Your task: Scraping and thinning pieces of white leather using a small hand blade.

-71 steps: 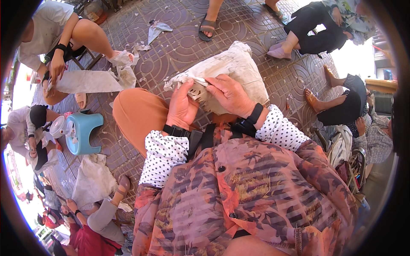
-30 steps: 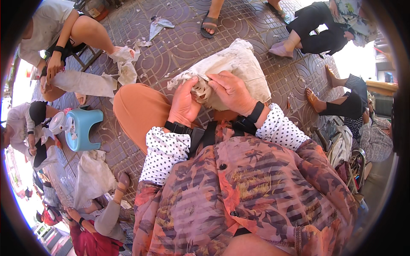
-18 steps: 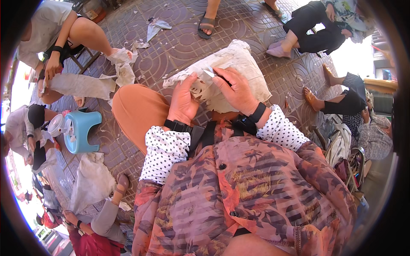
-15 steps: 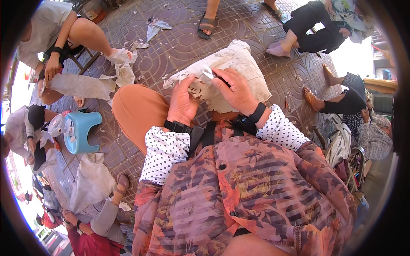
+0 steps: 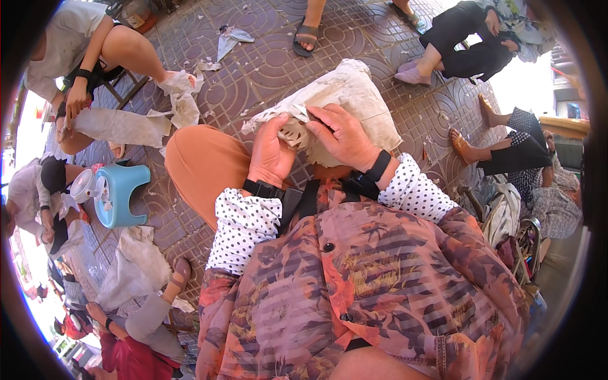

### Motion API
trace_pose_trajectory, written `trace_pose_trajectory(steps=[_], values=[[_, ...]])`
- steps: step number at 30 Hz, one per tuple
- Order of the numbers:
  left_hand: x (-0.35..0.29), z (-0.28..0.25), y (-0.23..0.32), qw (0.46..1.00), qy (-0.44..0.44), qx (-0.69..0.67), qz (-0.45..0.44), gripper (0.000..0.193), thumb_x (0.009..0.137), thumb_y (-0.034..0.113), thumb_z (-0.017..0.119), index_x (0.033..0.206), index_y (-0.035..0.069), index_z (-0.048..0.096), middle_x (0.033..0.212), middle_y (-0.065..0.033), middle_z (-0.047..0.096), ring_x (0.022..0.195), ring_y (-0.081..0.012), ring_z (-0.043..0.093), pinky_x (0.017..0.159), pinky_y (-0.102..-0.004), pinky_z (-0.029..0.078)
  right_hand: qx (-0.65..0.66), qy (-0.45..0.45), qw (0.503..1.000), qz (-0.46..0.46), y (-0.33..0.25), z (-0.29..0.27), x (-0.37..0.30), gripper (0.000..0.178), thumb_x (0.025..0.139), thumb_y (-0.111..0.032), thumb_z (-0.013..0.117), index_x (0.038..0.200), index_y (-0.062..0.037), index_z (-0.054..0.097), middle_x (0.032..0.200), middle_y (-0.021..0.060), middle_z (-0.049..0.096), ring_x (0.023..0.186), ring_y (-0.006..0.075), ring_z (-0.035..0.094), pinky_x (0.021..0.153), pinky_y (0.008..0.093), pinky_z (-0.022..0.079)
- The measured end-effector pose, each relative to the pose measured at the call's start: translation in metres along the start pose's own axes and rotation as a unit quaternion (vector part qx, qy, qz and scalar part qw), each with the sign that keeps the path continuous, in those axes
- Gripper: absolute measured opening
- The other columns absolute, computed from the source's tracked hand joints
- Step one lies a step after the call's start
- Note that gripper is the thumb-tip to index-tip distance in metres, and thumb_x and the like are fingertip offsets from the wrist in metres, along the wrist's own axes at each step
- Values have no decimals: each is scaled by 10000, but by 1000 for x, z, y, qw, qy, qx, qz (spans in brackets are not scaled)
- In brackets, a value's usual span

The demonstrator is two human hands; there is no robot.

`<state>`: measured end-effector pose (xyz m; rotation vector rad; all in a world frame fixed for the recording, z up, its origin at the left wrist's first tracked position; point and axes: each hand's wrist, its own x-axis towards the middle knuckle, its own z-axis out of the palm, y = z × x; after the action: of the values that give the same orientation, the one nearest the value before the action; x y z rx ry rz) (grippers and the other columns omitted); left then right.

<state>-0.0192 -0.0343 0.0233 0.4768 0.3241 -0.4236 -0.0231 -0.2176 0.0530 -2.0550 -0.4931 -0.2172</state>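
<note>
A stained off-white cloth with a ragged, hole-filled near edge is spread in front of my knees. My left hand is closed on its left edge, thumb on top. My right hand grips small scissors with pale, parted blades. Their tips lie at the cloth's torn edge, just right of my left thumb. The scissors' handle is mostly hidden by my right fingers.
Patterned paving tiles carry scattered scraps. A blue plastic stool with a small white fan stands to the left. Several people sit around me, one at upper left with a cloth strip. Another pale cloth lies at lower left.
My right hand has shifted slightly left and down, bringing the scissors closer to my left thumb. My left hand has hardly moved. The person at lower left has shifted their arms.
</note>
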Motion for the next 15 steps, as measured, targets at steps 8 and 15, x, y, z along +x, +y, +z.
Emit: trace_pose_trajectory(steps=[8,15], values=[[0,-1,-1,1000,4,-3,1,198,936,118,616,1116,39,636,1092,-81,693,1026,-221,654,951,-370,501,-8,-9,1000,-5,1,-2,-1,276,919,-125,681,1165,-3,656,922,160,632,846,341,631,728,384,521],[-2,2,0,1000,7,2,1,192,932,107,619,1109,33,637,1086,-82,693,1017,-217,658,944,-369,507,-28,-17,999,-10,0,-3,0,266,926,-119,665,1165,-2,655,919,164,631,840,350,631,716,394,521]])
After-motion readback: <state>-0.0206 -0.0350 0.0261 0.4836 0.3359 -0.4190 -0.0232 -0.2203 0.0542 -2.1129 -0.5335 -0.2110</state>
